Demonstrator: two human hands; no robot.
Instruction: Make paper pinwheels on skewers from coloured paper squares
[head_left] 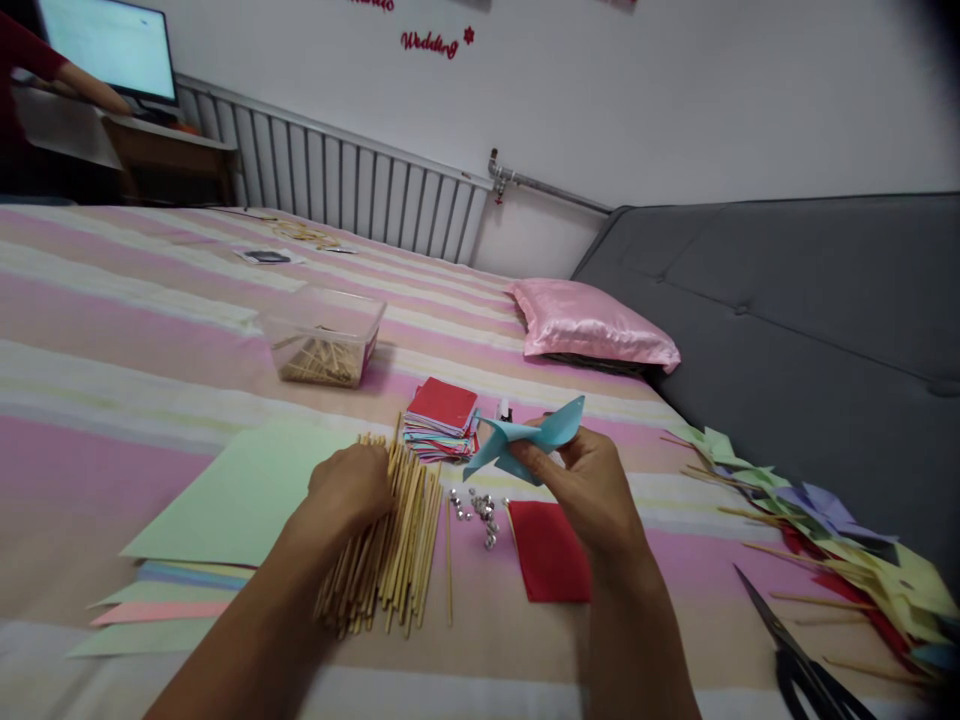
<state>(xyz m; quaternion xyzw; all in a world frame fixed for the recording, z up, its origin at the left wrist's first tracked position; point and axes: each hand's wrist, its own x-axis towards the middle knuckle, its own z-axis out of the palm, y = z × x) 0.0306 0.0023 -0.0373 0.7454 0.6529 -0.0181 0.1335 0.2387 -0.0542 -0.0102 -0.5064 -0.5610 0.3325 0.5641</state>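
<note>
Fingers (534,462) of the right hand (592,482) pinch a folded blue paper (517,432) above the bed (135,450), between the stick bundle (409,540) and the headboard edge (757,270), while the left hand (349,485), at the bundle, hides its grip; step judged stick selection, next move requiring one separated cleanly.

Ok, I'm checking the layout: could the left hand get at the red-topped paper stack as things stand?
Probably yes: the paper stack lies just beyond the left hand and sticks, its top uncovered, though the blue paper in the right hand hovers close.
</note>
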